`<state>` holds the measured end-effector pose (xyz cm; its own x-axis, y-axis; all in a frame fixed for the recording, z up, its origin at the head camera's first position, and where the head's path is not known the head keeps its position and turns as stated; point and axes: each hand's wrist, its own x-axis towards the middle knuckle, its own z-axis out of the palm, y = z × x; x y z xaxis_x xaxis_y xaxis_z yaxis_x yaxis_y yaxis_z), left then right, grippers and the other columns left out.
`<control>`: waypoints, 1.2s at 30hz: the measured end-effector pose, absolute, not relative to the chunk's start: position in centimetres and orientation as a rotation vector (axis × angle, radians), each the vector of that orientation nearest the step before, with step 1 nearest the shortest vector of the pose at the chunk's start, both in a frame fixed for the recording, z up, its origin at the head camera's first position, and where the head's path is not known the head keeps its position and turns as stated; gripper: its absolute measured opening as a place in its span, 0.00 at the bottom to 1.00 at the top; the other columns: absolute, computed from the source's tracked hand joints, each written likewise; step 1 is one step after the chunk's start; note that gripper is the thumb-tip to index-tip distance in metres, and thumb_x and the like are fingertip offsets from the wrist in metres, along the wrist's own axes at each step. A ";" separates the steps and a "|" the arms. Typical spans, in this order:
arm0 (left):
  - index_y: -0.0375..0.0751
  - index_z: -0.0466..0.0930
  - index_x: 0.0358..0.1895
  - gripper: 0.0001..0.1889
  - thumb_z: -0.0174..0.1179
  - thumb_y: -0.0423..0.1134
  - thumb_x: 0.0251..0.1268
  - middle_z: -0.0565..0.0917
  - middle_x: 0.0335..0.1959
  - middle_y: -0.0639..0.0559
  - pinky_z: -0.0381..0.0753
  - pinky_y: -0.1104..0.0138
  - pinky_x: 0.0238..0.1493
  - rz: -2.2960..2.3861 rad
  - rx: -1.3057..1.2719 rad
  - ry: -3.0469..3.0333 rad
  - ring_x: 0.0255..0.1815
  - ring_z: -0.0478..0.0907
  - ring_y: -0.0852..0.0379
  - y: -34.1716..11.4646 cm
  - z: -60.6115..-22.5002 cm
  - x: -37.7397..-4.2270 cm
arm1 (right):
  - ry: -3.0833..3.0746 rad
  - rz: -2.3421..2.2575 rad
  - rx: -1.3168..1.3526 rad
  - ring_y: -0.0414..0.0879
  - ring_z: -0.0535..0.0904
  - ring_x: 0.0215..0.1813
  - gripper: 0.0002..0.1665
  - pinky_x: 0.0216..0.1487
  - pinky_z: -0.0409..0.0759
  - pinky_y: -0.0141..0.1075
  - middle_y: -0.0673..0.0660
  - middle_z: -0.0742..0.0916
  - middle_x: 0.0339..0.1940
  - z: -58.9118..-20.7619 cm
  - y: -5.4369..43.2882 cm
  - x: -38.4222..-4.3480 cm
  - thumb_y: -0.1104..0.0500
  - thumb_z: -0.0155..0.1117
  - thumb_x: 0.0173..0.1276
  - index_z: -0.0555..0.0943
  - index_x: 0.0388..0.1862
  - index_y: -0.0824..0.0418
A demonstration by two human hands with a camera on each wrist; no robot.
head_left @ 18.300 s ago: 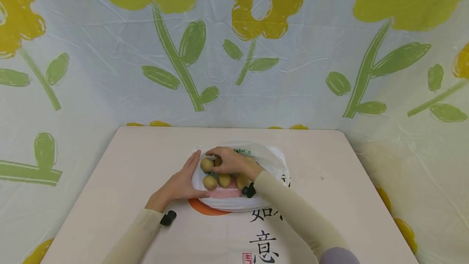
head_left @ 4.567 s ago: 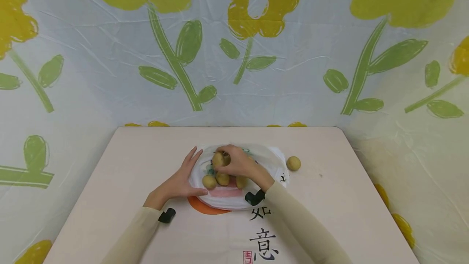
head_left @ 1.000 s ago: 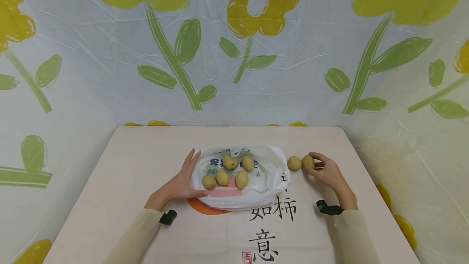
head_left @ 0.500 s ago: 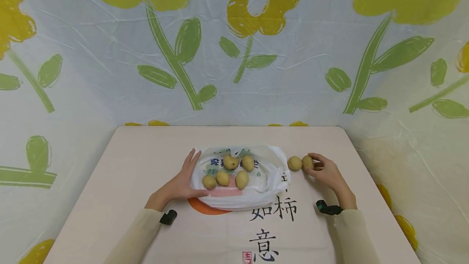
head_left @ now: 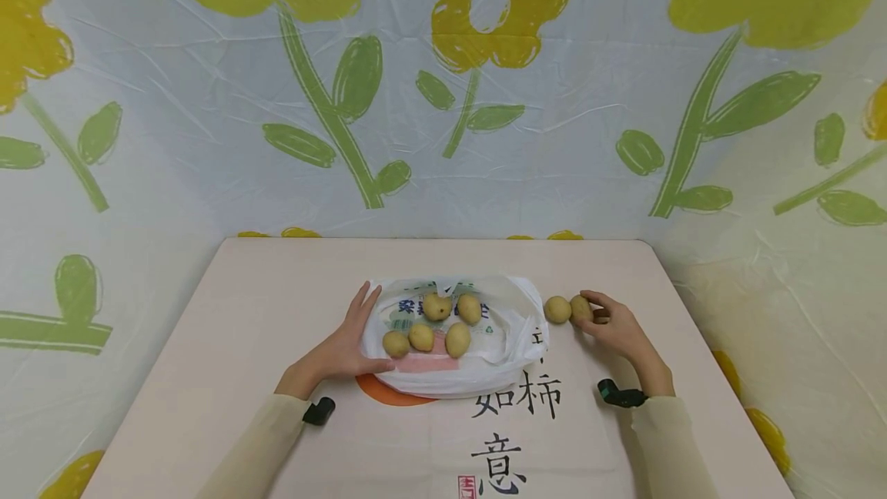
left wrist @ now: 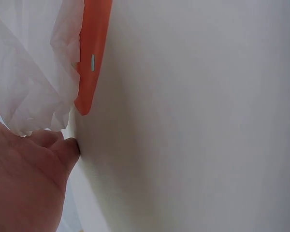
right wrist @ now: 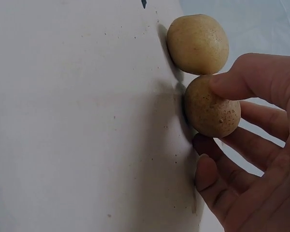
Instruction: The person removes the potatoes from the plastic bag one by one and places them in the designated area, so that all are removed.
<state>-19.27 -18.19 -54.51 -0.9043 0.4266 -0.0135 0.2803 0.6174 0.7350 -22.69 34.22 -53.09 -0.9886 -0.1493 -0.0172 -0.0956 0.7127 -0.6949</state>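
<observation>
In the head view, my right hand (head_left: 624, 333) pinches a potato (head_left: 580, 309) on the table, to the right of a white plastic bag (head_left: 471, 382). A second potato (head_left: 557, 309) sits at its left, the two touching. From close up in the right wrist view, the thumb presses on the brown potato (right wrist: 210, 113) and the fingers reach round below it. Several potatoes (head_left: 457, 339) lie on the flattened bag. My left hand (head_left: 339, 349) spreads its thumb and fingers along the bag's left edge. Crumpled plastic hides part of that hand in the left wrist view.
The pale table (head_left: 277, 291) carries black written characters (head_left: 499, 462) and a small red seal (head_left: 467, 487). An orange shape (head_left: 395, 393) shows under the bag's front edge. Behind the table hangs a flowered cloth (head_left: 568, 175).
Earlier my right hand gripped potatoes over the bag. One potato came to the table at the right, then a second beside it. Over the last second almost nothing has moved.
</observation>
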 end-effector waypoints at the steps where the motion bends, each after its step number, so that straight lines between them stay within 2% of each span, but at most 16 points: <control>1: 0.50 0.34 0.85 0.69 0.77 0.60 0.49 0.29 0.85 0.41 0.59 0.30 0.73 1.158 0.583 2.653 0.85 0.37 0.33 -18.2 -54.5 -19.2 | 2.838 -1.147 -0.200 0.70 0.82 0.58 0.36 0.56 0.83 0.58 0.74 0.76 0.70 -53.1 34.2 -22.7 0.58 0.70 0.70 0.71 0.73 0.69; 10: 0.50 0.34 0.85 0.69 0.76 0.62 0.47 0.30 0.85 0.41 0.59 0.30 0.73 1.162 0.580 2.654 0.85 0.38 0.32 -18.1 -54.5 -19.2 | 2.817 -1.111 -0.178 0.72 0.79 0.62 0.38 0.59 0.80 0.62 0.74 0.74 0.72 -52.9 34.3 -22.7 0.58 0.69 0.70 0.68 0.75 0.68; 18: 0.51 0.31 0.85 0.71 0.77 0.62 0.47 0.30 0.86 0.43 0.58 0.31 0.74 1.168 0.586 2.661 0.85 0.37 0.34 -18.1 -54.9 -19.4 | 2.820 -1.100 -0.180 0.72 0.80 0.61 0.38 0.57 0.82 0.61 0.74 0.75 0.71 -52.7 34.3 -22.5 0.59 0.70 0.69 0.69 0.74 0.67; 27: 0.45 0.31 0.85 0.73 0.78 0.60 0.45 0.30 0.86 0.43 0.55 0.32 0.75 1.169 0.587 2.663 0.85 0.37 0.33 -18.0 -54.4 -19.4 | 2.828 -1.079 -0.179 0.71 0.80 0.61 0.39 0.56 0.82 0.58 0.74 0.76 0.70 -52.3 34.6 -22.4 0.56 0.71 0.69 0.69 0.74 0.67; 36: 0.45 0.30 0.85 0.73 0.79 0.59 0.46 0.30 0.86 0.42 0.56 0.31 0.75 1.159 0.578 2.670 0.85 0.37 0.33 -18.0 -54.4 -19.3 | 2.845 -1.060 -0.217 0.71 0.82 0.59 0.37 0.54 0.84 0.58 0.75 0.76 0.70 -52.4 34.4 -22.3 0.62 0.71 0.66 0.71 0.72 0.68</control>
